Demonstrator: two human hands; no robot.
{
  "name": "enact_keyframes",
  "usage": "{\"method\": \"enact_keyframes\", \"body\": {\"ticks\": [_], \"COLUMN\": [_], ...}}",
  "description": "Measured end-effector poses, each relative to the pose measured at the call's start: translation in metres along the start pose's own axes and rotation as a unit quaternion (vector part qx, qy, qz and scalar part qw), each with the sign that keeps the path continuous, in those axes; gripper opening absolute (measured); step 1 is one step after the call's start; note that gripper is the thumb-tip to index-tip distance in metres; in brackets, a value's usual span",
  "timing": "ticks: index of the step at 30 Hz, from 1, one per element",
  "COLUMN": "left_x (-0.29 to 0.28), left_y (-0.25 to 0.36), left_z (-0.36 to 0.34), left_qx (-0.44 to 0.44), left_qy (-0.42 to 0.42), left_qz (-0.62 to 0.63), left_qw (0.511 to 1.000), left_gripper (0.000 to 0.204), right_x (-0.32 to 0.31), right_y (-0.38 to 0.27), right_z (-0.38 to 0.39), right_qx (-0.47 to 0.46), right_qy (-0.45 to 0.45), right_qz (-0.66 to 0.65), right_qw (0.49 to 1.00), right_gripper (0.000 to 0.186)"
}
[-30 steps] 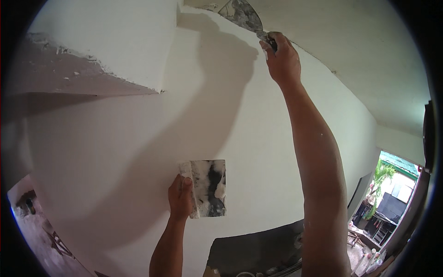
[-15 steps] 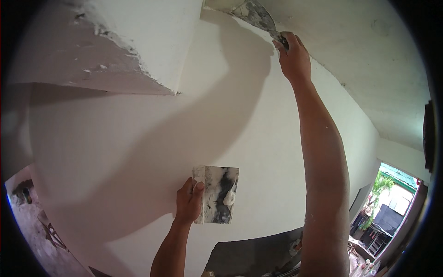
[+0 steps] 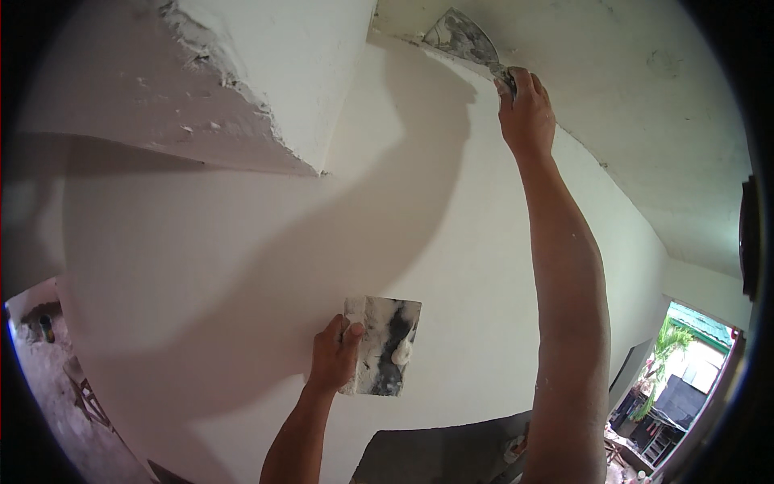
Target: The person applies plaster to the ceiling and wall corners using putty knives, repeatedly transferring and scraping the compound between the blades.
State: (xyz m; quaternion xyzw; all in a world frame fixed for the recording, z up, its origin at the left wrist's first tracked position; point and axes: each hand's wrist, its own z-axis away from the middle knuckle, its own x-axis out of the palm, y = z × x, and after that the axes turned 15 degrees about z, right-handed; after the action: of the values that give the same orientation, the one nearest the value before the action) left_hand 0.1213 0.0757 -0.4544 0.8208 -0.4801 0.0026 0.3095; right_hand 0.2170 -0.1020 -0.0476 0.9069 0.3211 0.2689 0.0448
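High up, my right hand [image 3: 528,109] grips the handle of a wide putty knife [image 3: 463,39], its blade smeared with grey-white compound. The blade lies at the line where the white wall [image 3: 339,242] meets the ceiling [image 3: 629,89]. Lower down, my left hand [image 3: 334,352] is closed on the left edge of a rectangular plaster hawk [image 3: 391,343], thumb on its front. Dark and white smears cover the board, and a lump of white putty [image 3: 403,352] sits near its right edge.
A rough-edged beam [image 3: 242,89] juts out at the upper left. Below my arms is a dark grey panel or opening [image 3: 443,448]. At the lower right, a doorway [image 3: 673,379] shows a plant and outdoor clutter. A dark object [image 3: 750,238] hangs at the right rim.
The view has shifted slightly, so beam, hawk and hands appear a little lower and further right. The putty knife's blade has moved slightly along the ceiling edge. Both grips stay the same.
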Motion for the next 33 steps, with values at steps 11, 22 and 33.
{"method": "enact_keyframes", "body": {"ticks": [11, 22, 33], "left_x": [0.002, 0.001, -0.001], "left_y": [0.005, 0.009, 0.013], "left_z": [-0.003, -0.004, -0.007], "left_qx": [-0.051, -0.045, -0.061], "left_qy": [-0.009, -0.006, -0.023], "left_qz": [0.024, -0.007, -0.041], "left_qw": [0.998, 0.999, 0.997], "left_gripper": [0.052, 0.053, 0.053], "right_x": [-0.047, 0.001, 0.020], "right_y": [-0.014, -0.039, -0.004], "right_z": [0.021, 0.022, 0.025], "right_qx": [0.067, 0.012, 0.048], "right_qy": [0.037, -0.047, 0.040], "right_qz": [-0.112, -0.060, 0.027], "right_qw": [0.991, 0.997, 0.998], "right_gripper": [0.026, 0.021, 0.026]}}
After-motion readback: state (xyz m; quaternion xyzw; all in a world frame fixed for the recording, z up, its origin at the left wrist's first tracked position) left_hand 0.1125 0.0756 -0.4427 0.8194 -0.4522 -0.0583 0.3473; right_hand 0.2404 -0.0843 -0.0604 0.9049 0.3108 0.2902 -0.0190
